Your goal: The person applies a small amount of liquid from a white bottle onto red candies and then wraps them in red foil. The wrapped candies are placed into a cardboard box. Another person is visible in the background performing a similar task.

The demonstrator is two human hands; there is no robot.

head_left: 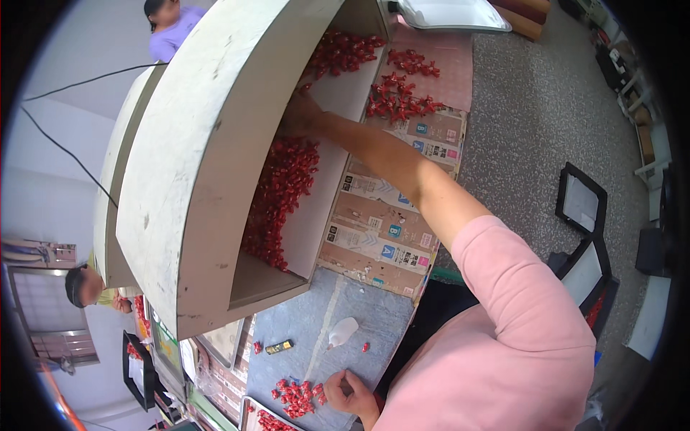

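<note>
My right hand reaches into a large off-white box-like cabinet with an open side. Its fingers are in shadow among many small shiny red pieces heaped on the white floor inside, and I cannot see what they grip. My left hand rests on the grey-blue table surface with its fingers curled round; what is inside the curl is hidden. Beside it lies a loose pile of small red pieces. A small translucent white squeeze bottle lies farther in, near a yellow-and-black stick-shaped object.
Red branched clusters lie beside the cabinet on printed cardboard. A white tray sits at the far end. Another tray with red pieces is at the lower edge. Two other people are beyond the cabinet. Black-framed trays stand at right.
</note>
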